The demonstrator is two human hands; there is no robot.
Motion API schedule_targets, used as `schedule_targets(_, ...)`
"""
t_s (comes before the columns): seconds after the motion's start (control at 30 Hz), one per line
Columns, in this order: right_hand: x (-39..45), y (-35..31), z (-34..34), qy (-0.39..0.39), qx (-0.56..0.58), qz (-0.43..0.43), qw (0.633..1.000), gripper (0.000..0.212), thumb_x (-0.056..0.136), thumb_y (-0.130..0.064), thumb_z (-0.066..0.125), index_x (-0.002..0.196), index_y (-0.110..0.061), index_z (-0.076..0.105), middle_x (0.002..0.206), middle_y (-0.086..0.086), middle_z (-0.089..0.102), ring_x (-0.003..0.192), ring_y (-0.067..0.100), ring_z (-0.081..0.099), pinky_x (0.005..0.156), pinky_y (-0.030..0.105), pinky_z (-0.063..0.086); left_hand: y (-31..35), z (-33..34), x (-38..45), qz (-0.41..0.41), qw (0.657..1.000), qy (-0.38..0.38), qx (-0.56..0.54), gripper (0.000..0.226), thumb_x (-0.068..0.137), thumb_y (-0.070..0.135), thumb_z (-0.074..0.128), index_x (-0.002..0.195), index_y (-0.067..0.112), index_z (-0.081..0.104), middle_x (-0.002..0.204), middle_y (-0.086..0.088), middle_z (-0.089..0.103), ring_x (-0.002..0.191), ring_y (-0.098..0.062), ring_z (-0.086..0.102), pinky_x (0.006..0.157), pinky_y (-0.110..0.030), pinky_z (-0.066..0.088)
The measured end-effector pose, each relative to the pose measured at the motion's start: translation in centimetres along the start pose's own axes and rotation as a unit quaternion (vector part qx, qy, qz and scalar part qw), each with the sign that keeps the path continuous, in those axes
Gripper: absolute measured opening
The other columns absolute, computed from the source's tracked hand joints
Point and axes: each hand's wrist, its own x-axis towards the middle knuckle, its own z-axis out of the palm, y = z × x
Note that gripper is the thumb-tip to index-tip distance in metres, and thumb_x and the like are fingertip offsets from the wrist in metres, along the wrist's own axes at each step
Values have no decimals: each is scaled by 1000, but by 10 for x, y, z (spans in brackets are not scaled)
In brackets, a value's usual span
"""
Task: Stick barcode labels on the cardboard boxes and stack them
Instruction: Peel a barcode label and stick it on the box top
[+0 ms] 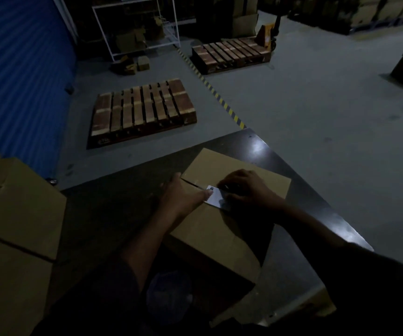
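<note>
A brown cardboard box (222,229) lies closed on the dark table (113,204). A white barcode label (216,197) sits on its top, over the flap seam. My left hand (183,196) rests flat on the box top, thumb tip pressing the label's left edge. My right hand (244,187) lies over the label's right side, fingers bent down onto it. Several more cardboard boxes (18,214) stand stacked at the left.
Beyond the table lie a wooden pallet (142,110) on the grey floor and a second pallet (229,54) on a pallet jack behind a yellow-black floor stripe (220,100). A blue shutter (18,76) fills the left; a white rack (137,25) stands at the back.
</note>
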Motion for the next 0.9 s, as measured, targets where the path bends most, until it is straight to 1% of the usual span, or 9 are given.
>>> schedule_targets(0.07,-6,-7,19,35,-13,27,999,51,84,-56,53,124,-29,70,129,-1,63,122,22,53,101,47,43,6,8,-2,14,999,32,-9,128,53,93,67,158,28,34,156,-7,47,140,-31,47,111,-56,42)
schedule_targets(0.17,-14,-13,35,104,-34,36,993,35,92,-49,55,122,-38,68,128,-9,60,118,16,50,100,42,40,4,16,-4,36,996,81,-10,103,70,81,76,151,26,42,148,-6,54,134,-29,52,100,-41,39)
schedule_targets(0.37,-20,-17,32,92,-53,19,994,41,91,-51,52,127,-36,66,135,-7,54,128,18,41,97,33,25,10,12,-9,47,994,94,-32,87,73,66,85,142,22,53,138,-4,62,127,-27,58,92,-34,40)
schedule_targets(0.43,-18,-17,31,96,-39,26,994,50,87,-57,42,123,-34,68,134,-5,56,127,19,43,96,32,24,10,12,-11,45,994,95,-31,90,72,69,84,143,22,53,137,-3,62,127,-26,58,91,-31,37)
schedule_targets(0.53,-15,-16,30,104,-18,32,994,50,85,-59,43,113,-31,73,129,-4,61,122,22,50,94,33,29,8,11,-12,43,994,93,-31,106,59,87,73,143,27,51,137,-3,62,125,-27,59,103,-44,47)
schedule_targets(0.6,-15,-14,31,115,-11,32,993,43,86,-56,49,111,-31,74,126,-3,63,120,24,52,97,37,35,8,12,-12,40,995,92,-22,102,65,83,76,145,26,49,140,-4,61,127,-28,58,104,-46,46)
schedule_targets(0.7,-14,-17,32,94,-24,44,994,47,87,-59,44,120,-36,70,134,-7,57,127,19,43,99,34,27,8,12,-12,48,993,103,-16,96,72,75,80,147,25,49,143,-5,59,130,-28,55,102,-42,40)
schedule_targets(0.8,-5,-19,31,90,-20,81,992,31,90,-39,63,119,-32,69,136,-3,54,130,23,41,97,36,24,5,11,-11,55,993,96,-27,97,71,78,79,147,26,48,143,-3,59,130,-27,56,100,-42,41)
schedule_targets(0.9,-1,-22,33,94,-14,99,991,29,90,-35,65,119,-35,67,135,-2,53,130,24,39,96,35,22,1,8,-11,62,994,81,-35,98,70,81,75,148,30,46,143,-2,59,131,-26,55,103,-44,42)
